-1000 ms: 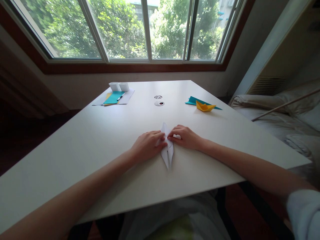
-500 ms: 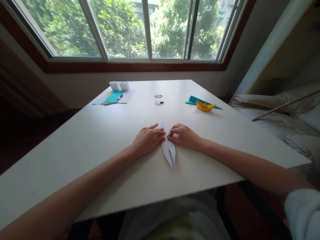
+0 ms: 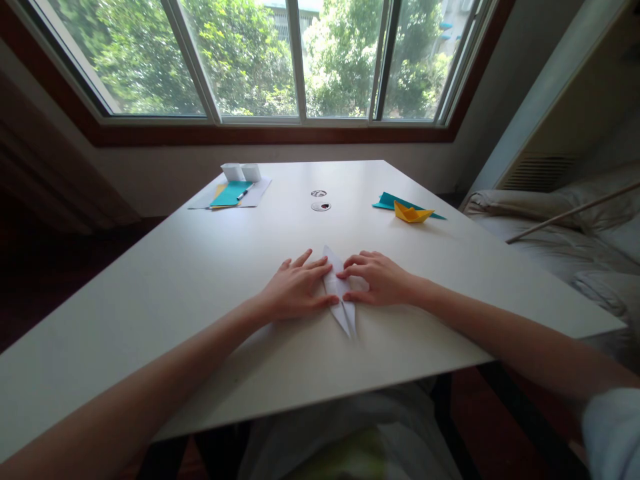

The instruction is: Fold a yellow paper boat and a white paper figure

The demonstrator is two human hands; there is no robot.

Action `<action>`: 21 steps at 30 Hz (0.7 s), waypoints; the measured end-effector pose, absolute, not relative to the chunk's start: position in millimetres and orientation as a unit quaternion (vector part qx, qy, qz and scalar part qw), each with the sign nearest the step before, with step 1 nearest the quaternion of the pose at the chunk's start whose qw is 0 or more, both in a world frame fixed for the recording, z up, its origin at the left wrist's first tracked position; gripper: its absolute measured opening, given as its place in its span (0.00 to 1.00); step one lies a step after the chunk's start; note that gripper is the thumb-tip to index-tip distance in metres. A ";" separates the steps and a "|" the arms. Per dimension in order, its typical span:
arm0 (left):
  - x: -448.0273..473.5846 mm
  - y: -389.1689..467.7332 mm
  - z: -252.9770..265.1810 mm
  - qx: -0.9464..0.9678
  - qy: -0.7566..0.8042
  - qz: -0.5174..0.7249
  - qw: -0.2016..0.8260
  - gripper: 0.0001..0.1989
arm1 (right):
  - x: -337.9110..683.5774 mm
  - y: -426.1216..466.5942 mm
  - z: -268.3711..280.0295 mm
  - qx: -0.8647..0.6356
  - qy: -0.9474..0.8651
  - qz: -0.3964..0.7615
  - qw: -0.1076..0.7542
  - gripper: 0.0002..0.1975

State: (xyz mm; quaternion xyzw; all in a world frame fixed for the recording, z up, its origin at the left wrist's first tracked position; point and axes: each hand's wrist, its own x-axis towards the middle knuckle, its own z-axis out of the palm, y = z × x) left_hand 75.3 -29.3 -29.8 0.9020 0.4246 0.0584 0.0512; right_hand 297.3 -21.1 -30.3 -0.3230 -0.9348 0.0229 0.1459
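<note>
A white folded paper [image 3: 336,283], long and narrow with a split lower end, lies on the white table between my hands. My left hand [image 3: 296,287] rests on its left edge, fingers spread, with the fingertips and thumb touching the paper. From the other side, my right hand [image 3: 383,279] touches the right edge with bent fingers, the thumb apart from the index finger. Both hands are open, and neither grips the paper. Fingers cover parts of its side edges.
A yellow paper boat [image 3: 412,213] and a teal folded paper [image 3: 395,201] sit at the back right. Teal sheets [image 3: 231,194], a pen [image 3: 245,191] and two white cups [image 3: 231,172] stand back left. Two round inserts [image 3: 321,207] mark the table [image 3: 150,287].
My right thumb and index finger have come apart from a pinch at the paper. My left thumb has slid down along the paper, and the left fingers are spread wider.
</note>
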 end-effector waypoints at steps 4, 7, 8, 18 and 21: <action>80.5 -37.1 -31.2 0.904 0.417 0.090 0.005 0.25 | 297.3 -23.0 -31.5 -0.314 -0.938 0.010 0.144 0.21; 83.8 -43.5 -32.7 0.899 0.423 0.113 -0.013 0.18 | 296.7 -25.3 -32.6 -0.297 -0.943 0.007 0.151 0.18; 84.3 -45.4 -32.8 0.896 0.428 0.114 -0.012 0.17 | 296.7 -26.3 -32.6 -0.292 -0.944 0.008 0.152 0.17; 88.3 -63.2 -25.6 0.892 0.445 0.086 0.005 0.34 | 300.4 -38.5 -21.3 -0.296 -0.950 0.008 0.099 0.34; 89.1 -66.9 -26.7 0.888 0.454 0.078 -0.004 0.38 | 300.1 -41.0 -20.1 -0.302 -0.949 0.011 0.090 0.39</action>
